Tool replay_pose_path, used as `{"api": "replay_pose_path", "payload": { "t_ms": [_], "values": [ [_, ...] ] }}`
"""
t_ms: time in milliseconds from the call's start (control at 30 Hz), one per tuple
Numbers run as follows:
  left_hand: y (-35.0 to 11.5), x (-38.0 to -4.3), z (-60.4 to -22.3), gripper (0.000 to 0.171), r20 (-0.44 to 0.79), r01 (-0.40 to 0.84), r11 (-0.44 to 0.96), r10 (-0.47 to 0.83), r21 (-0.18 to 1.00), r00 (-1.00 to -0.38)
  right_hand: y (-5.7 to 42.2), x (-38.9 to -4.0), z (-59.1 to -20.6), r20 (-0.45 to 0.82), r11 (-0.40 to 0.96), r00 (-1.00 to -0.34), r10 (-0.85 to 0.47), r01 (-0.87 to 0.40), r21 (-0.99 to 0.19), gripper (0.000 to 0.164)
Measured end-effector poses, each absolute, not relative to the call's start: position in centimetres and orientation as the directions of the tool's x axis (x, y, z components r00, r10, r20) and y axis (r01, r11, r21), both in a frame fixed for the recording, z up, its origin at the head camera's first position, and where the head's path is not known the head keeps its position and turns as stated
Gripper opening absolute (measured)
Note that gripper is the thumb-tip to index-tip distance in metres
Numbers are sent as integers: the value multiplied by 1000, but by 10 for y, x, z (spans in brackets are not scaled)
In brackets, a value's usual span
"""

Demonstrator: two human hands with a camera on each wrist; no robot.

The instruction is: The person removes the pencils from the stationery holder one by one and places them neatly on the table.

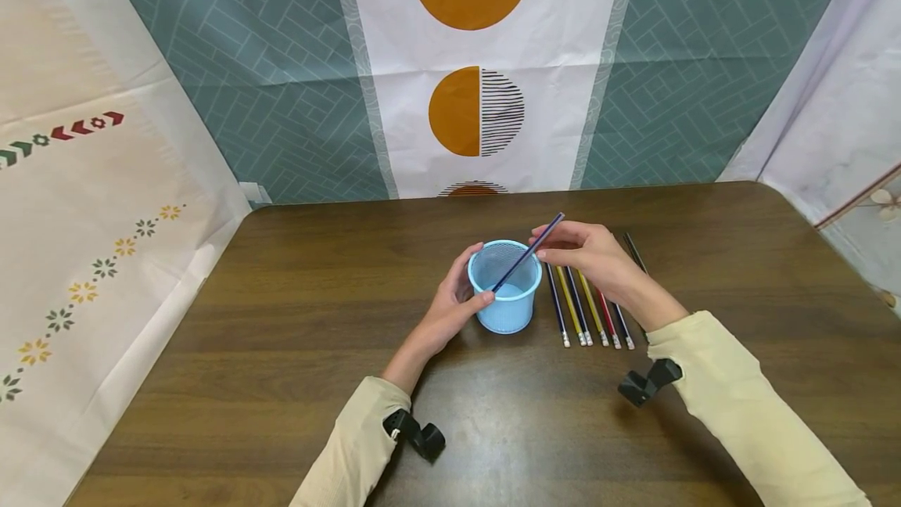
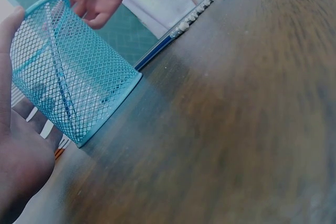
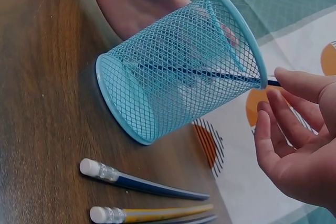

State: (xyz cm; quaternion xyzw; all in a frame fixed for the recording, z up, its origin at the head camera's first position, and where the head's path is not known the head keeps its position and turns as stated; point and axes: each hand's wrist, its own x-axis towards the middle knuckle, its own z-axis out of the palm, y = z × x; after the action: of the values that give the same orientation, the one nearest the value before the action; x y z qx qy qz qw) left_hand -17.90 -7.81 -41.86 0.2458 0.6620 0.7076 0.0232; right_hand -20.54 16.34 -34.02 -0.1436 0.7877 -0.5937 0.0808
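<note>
A light blue mesh pencil cup (image 1: 505,311) stands upright on the table. My left hand (image 1: 454,300) holds it from the left, its thumb at the rim and its fingers along the far side. A dark blue pencil (image 1: 529,253) slants inside the cup, its upper end sticking out past the rim; through the mesh its lower part (image 3: 184,70) shows in the right wrist view. My right hand (image 1: 591,257) pinches this pencil near the rim between thumb and fingertips. Beside the cup lies a row of several pencils (image 1: 580,307), dark blue, yellow and red, their white erasers toward me.
The brown wooden table (image 1: 317,288) spreads out around the cup. A patterned cloth (image 1: 303,100) hangs behind the far edge, with pale cloths at left and right. Dark pencils (image 1: 633,250) lie partly hidden beneath my right forearm.
</note>
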Motion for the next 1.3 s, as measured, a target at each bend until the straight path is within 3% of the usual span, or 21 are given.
{"api": "replay_pose_path", "payload": {
  "t_ms": [533, 1300],
  "values": [
    [-78, -178, -417, 84, 308, 283, -120, 366, 951, -878, 157, -208, -345, 27, 223, -943, -333, -106, -969, 39],
    [-78, -178, -417, 75, 305, 280, -122, 363, 952, -880, 152, -206, -344, 117, 359, -957, -265, -211, -909, 24]
  ]
}}
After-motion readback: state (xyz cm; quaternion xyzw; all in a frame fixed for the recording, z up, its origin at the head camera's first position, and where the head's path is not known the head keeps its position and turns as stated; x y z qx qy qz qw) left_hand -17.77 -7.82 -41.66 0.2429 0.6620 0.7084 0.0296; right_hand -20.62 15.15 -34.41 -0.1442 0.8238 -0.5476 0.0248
